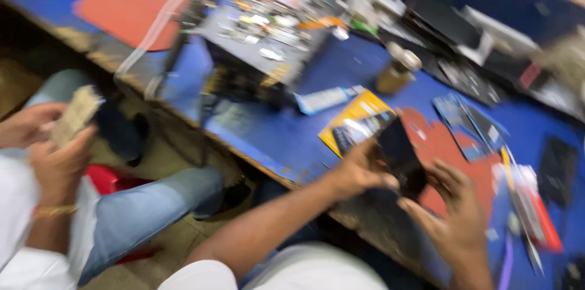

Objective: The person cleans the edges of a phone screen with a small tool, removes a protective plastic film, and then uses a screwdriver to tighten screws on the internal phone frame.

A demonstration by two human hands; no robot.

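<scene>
The picture is blurred by motion. My left hand and my right hand together hold a dark flat phone over the front edge of a blue workbench. The left hand grips its left side; the fingers of the right hand rest at its lower right end. Under the phone lies a red mat, with a yellow packet just to its left.
At the left sits another person in blue jeans, whose hands hold a small pale board. A grey box of electronic parts, a small brown jar, a white tube, flat phone parts and tools crowd the bench.
</scene>
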